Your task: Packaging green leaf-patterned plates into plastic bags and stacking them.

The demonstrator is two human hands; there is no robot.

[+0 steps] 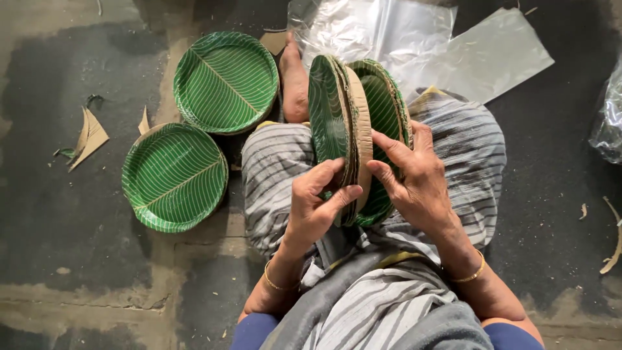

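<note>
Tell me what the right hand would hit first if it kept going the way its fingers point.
The right hand points up-left, with fingers already on the stack of green plates held on edge in the lap. It would press into that stack first; the left hand lies just beyond.

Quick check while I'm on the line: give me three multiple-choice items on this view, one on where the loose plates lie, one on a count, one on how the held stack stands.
1. Where do the loose green plates lie?
A. On the floor by the person's left side
B. On the plastic sheet
C. On the lap

2. How many plates lie flat on the floor?
A. One
B. Two
C. Four

3. How is the held stack of plates standing?
A. Flat, face up
B. On edge, upright on the lap
C. Hanging from one hand

Answers: 1 A, both lie on the dark floor left of the knees. 2 B, one far plate and one near plate. 3 B, the left hand and right hand grip it on edge.
</note>
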